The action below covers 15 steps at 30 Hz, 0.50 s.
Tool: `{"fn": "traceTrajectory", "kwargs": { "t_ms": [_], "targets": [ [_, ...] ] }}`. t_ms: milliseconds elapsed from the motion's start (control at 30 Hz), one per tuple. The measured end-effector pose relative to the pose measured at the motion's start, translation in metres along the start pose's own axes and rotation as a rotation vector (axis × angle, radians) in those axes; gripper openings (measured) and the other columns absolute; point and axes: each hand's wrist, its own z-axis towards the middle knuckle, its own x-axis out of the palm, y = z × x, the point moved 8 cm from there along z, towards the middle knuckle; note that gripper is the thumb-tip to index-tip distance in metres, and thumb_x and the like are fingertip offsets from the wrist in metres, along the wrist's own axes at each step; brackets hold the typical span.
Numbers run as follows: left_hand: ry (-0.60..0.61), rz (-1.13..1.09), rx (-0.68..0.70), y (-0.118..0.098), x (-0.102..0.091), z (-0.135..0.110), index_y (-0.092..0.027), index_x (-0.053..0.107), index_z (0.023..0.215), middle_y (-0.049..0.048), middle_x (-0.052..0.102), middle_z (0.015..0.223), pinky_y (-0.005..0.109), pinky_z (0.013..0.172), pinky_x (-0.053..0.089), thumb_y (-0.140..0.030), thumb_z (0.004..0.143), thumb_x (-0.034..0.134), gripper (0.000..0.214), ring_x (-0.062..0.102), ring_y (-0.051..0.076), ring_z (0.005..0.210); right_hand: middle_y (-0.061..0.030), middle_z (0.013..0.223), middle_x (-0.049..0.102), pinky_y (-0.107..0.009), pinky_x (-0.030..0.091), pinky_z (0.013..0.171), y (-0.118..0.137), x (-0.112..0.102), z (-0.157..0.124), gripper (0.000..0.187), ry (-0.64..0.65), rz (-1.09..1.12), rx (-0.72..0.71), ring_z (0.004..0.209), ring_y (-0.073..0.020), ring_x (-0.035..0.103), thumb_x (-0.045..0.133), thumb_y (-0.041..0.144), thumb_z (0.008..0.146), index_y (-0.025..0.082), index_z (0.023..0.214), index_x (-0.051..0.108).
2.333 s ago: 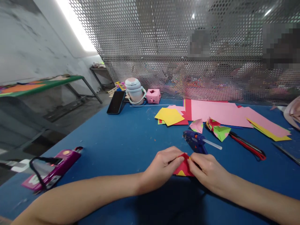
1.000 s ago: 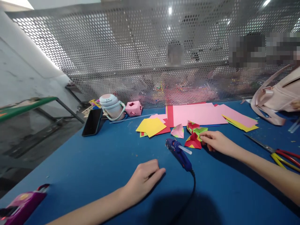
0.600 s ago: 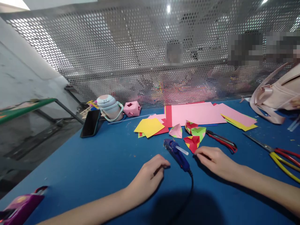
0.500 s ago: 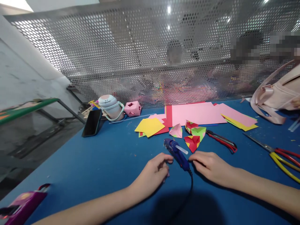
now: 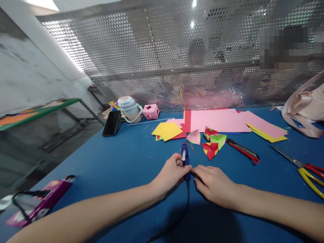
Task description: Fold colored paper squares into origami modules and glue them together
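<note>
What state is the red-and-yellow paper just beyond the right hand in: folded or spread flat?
Folded: the red-and-yellow paper shows creases across its red face, and yellow at its side corners.

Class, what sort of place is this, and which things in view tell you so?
Probably a craft workshop or classroom: the left hand holds a glue gun, and coloured paper and scissors lie on the blue table.
</note>
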Motion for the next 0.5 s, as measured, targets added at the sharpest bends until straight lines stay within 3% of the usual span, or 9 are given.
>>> {"fn": "traceTrajectory", "kwargs": {
  "t_ms": [133,200,333,433,500],
  "targets": [
    [-0.046,0.03,0.072,-0.004,-0.023,-0.004,-0.018,0.04,0.068,-0.0104,0.039,0.05,0.016,0.038,0.028,-0.013,0.063,0.058,0.019,0.034,0.004,0.039,-0.0041,0.09,0.063,-0.029,0.038,0.066,0.016,0.006,0.006,0.025,0.015,-0.053,-0.113,0.075,-0.019,0.059,0.042,0.019,0.087,0.019,0.109,0.054],
    [-0.089,0.047,0.112,-0.006,-0.044,-0.008,-0.017,0.044,0.07,-0.008,0.042,0.054,0.017,0.042,0.032,-0.013,0.061,0.056,0.015,0.039,0.005,0.045,-0.0045,0.091,0.062,-0.03,0.037,0.065,0.021,0.009,0.007,0.026,0.007,-0.1,-0.176,0.073,-0.0187,0.058,0.043,0.018,0.087,0.019,0.11,0.054],
    [-0.293,0.248,0.208,-0.014,-0.118,-0.012,-0.014,0.053,0.085,-0.0014,0.054,0.067,0.022,0.052,0.04,-0.022,0.062,0.056,0.025,0.051,0.013,0.06,-0.0051,0.091,0.062,-0.03,0.036,0.064,0.024,0.013,0.005,0.026,-0.018,-0.135,-0.269,0.072,-0.0175,0.057,0.042,0.016,0.087,0.017,0.11,0.054],
    [-0.463,0.579,0.084,-0.013,-0.183,-0.005,-0.016,0.055,0.077,-0.0025,0.055,0.063,0.021,0.049,0.038,-0.027,0.061,0.054,0.019,0.052,0.013,0.057,-0.0042,0.087,0.061,-0.029,0.035,0.061,0.024,0.013,0.005,0.024,-0.028,-0.136,-0.304,0.068,-0.0164,0.055,0.041,0.015,0.087,0.018,0.106,0.055],
    [-0.53,0.653,0.014,-0.011,-0.221,0.002,-0.016,0.054,0.069,-0.0037,0.05,0.056,0.02,0.044,0.033,-0.03,0.06,0.054,0.016,0.048,0.012,0.051,-0.0038,0.084,0.061,-0.028,0.035,0.061,0.021,0.012,0.006,0.023,-0.041,-0.13,-0.323,0.068,-0.0157,0.055,0.041,0.014,0.087,0.018,0.104,0.056]
  ]
}}
